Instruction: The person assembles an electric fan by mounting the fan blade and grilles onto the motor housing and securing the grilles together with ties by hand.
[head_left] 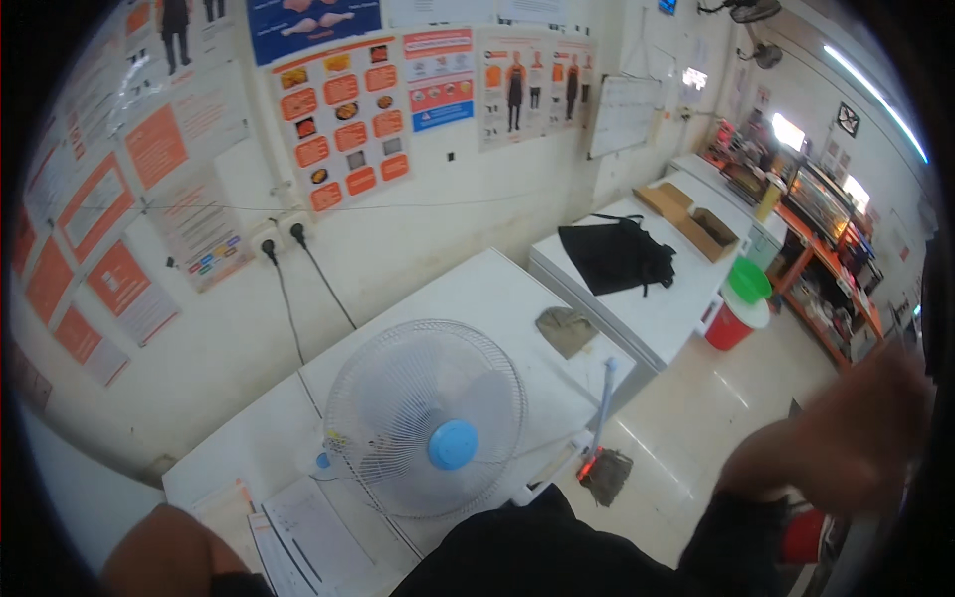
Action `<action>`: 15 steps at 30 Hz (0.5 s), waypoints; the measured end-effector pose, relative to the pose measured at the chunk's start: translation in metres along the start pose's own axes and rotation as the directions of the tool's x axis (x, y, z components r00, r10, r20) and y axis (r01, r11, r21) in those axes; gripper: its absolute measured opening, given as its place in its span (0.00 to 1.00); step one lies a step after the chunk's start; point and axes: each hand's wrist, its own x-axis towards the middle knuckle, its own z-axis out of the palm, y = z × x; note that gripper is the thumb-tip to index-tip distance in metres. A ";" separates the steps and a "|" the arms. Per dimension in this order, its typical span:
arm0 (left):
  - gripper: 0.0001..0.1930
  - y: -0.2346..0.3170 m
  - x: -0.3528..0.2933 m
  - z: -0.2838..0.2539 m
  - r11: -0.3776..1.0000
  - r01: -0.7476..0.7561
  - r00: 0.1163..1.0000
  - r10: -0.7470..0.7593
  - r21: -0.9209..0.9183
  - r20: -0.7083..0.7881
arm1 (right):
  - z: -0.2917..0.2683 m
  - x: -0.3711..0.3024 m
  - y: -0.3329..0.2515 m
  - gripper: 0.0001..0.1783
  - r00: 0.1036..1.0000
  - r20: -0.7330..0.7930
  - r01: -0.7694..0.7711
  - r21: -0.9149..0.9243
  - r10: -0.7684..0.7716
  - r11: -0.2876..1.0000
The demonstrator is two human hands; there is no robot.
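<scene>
At the right edge my right hand is raised beyond a dark sleeve. Motion smears it, so its fingers cannot be made out, nor anything in them. A bare bent part of my left arm shows at the lower left, and the hand itself is out of sight. In front of me a fan with a white wire cage and blue hub stands at a white freezer-like unit. Papers lie left of the fan, nearest my left arm. A grey-brown cloth rests on the unit's far right end.
A second white unit bears a black apron-like garment and an open cardboard box. A red bucket with a green basin stands on the floor. Two plugs sit in the wall, cords hanging. An orange-edged shelf is far right.
</scene>
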 end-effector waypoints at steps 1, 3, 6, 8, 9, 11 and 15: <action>0.26 0.000 -0.006 0.016 0.999 0.013 1.000 -0.012 -0.046 0.025 | 0.062 -0.045 0.029 0.20 0.960 -0.109 -0.279 -0.240 0.259 0.930; 0.26 -0.018 -0.025 0.029 0.989 0.088 0.996 -0.085 -0.118 0.032 | 0.004 -0.124 0.025 0.15 0.766 -0.016 -0.599 -0.382 0.643 0.704; 0.26 -0.029 -0.040 0.021 0.980 0.162 0.986 -0.156 -0.119 0.060 | 0.025 -0.249 0.049 0.15 -0.060 0.213 -0.781 -0.619 0.975 0.087; 0.26 -0.033 -0.040 0.016 0.975 0.189 0.980 -0.180 -0.115 0.082 | 0.015 -0.355 0.049 0.15 -0.241 0.253 -0.666 -0.746 0.937 0.030; 0.26 -0.037 -0.038 0.014 0.976 0.191 0.979 -0.182 -0.107 0.090 | 0.017 -0.388 0.041 0.15 -0.248 0.257 -0.671 -0.741 0.934 0.026; 0.26 -0.041 -0.035 0.020 0.979 0.179 0.980 -0.169 -0.099 0.104 | 0.020 -0.441 0.038 0.14 -0.256 0.137 -0.653 -0.754 0.957 -0.067; 0.26 -0.058 -0.028 0.039 0.980 0.171 0.976 -0.153 -0.106 0.156 | 0.030 -0.499 0.070 0.10 -0.043 -0.113 -0.523 -0.844 0.993 -0.118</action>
